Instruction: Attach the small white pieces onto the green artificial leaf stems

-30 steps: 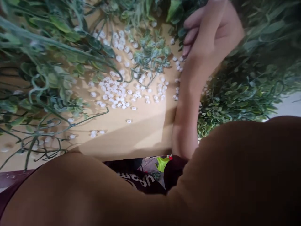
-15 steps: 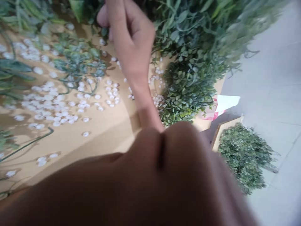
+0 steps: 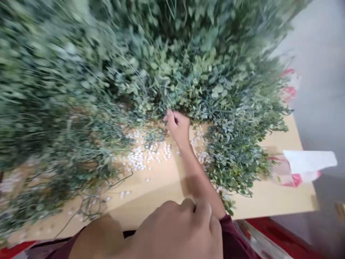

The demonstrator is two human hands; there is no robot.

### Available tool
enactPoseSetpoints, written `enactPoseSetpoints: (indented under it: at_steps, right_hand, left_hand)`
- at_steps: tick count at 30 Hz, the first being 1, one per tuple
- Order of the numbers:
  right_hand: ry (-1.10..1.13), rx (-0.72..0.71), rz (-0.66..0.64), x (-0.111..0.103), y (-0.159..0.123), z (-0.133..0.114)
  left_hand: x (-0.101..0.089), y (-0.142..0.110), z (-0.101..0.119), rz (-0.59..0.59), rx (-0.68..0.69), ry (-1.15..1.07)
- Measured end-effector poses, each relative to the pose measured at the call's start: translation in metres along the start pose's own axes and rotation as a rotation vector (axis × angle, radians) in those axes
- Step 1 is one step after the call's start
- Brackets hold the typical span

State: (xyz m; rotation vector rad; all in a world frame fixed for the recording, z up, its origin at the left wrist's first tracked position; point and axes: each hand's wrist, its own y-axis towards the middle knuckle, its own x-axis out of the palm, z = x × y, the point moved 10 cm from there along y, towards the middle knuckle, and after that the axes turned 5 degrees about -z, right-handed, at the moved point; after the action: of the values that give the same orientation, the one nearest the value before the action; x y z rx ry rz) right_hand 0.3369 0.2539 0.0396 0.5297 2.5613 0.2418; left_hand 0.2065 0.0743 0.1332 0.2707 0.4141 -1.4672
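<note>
My right hand (image 3: 179, 126) reaches out over the table, with thumb and fingers pinched together at the edge of a heap of artificial green leaf sprigs (image 3: 172, 72). Whatever lies between those fingertips is hidden among the leaves. Close to the camera, my left hand (image 3: 188, 230) is curled closed with its back towards me. I cannot make out what it holds, if anything. Small white round pieces (image 3: 137, 158) lie scattered on the table left of my right wrist, and more (image 3: 203, 157) lie to its right.
Leaf sprigs (image 3: 229, 151) also spread right of my forearm. A white and pink plastic packet (image 3: 304, 165) lies at the right of the pale wooden table (image 3: 285, 201). Below the table's front edge something red (image 3: 275, 233) shows.
The camera view has pulled back and tilted, so more of the leaf heap and the table's front edge show. My right hand remains pinched; my left hand stays closed near the camera.
</note>
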Motion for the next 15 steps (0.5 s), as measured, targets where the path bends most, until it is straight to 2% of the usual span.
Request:
enactPoseSetpoints:
  at_steps: [2, 4, 7, 9, 12, 14, 15]
  right_hand:
    - [0.005, 0.009, 0.008, -0.001, 0.000, 0.001]
    - [0.009, 0.005, 0.012, -0.001, -0.001, -0.002]
    - [-0.017, 0.035, 0.011, -0.003, -0.001, -0.003]
    - [-0.058, 0.073, -0.006, -0.002, 0.000, -0.003]
    - [-0.120, 0.102, -0.021, -0.001, 0.003, -0.004]
    - [-0.142, 0.128, -0.022, -0.002, 0.005, -0.003]
    - [-0.145, 0.145, -0.028, -0.003, 0.007, -0.001]
  left_hand:
    - [-0.002, 0.014, 0.014, -0.039, 0.001, 0.269]
    - [0.008, 0.021, 0.029, -0.127, 0.039, 0.452]
    - [0.025, 0.015, 0.044, -0.202, 0.115, 0.551]
    - [0.037, 0.002, 0.044, -0.240, 0.151, 0.587]
    - [0.054, -0.028, 0.018, -0.295, 0.039, 0.505]
    - [0.066, -0.059, -0.014, -0.276, -0.122, 0.160]
    - [0.076, -0.079, -0.030, -0.271, -0.167, 0.089]
